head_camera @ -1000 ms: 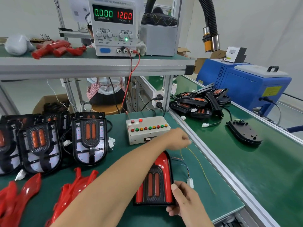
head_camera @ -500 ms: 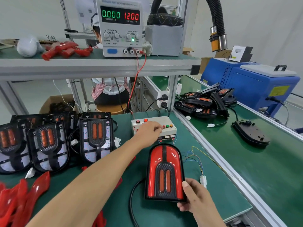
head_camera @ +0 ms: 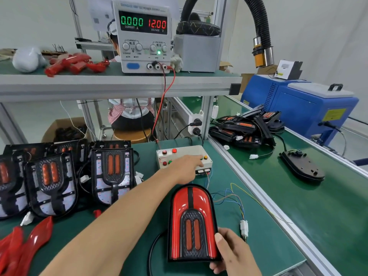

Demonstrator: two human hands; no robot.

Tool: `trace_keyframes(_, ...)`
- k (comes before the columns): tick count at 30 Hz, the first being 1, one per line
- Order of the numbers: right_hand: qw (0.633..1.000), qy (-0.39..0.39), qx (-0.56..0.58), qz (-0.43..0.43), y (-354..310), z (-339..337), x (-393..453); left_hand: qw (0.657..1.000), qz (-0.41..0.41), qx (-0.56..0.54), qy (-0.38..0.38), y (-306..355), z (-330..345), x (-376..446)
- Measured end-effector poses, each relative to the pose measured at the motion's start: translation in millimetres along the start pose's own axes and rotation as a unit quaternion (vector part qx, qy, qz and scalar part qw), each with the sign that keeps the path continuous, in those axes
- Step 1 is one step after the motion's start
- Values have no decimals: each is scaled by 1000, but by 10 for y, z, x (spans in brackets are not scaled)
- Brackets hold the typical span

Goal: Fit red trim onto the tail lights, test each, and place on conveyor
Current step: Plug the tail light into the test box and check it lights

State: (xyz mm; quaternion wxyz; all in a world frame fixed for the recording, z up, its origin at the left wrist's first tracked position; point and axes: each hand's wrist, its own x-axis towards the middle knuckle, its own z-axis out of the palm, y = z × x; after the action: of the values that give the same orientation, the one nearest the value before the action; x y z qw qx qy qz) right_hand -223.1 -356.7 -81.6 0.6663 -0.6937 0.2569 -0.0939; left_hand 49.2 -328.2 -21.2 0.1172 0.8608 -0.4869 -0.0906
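Observation:
A tail light with its red trim fitted [head_camera: 192, 222] stands tilted up on the green bench in front of me. My right hand [head_camera: 232, 253] grips its lower right corner, thumb on the face. My left hand [head_camera: 188, 167] reaches across to the white test box [head_camera: 183, 156], fingers on its row of coloured buttons. A black cable runs from the light's base. Several untrimmed tail lights [head_camera: 112, 175] lie at the left, with loose red trims [head_camera: 29, 242] in front of them. The green conveyor [head_camera: 298, 206] runs along the right.
A power supply [head_camera: 144, 34] on the upper shelf reads 0.000 A and 12.00 V. A black tail light back [head_camera: 301, 168] and a pile of finished lights [head_camera: 247, 130] sit on the conveyor. A loose wire harness with a white connector [head_camera: 244, 228] lies by my right hand.
My left hand moved from the right of the test box onto its buttons. The right hand tilted the trimmed tail light up to face me. The readout stays at 0.000 A.

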Motion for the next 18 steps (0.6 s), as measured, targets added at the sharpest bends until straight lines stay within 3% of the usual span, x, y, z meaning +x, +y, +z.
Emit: trace_keyframes(18, 1000, 13, -7, 7, 81, -7, 74, 995, -70, -61, -46, 163, -54, 125)
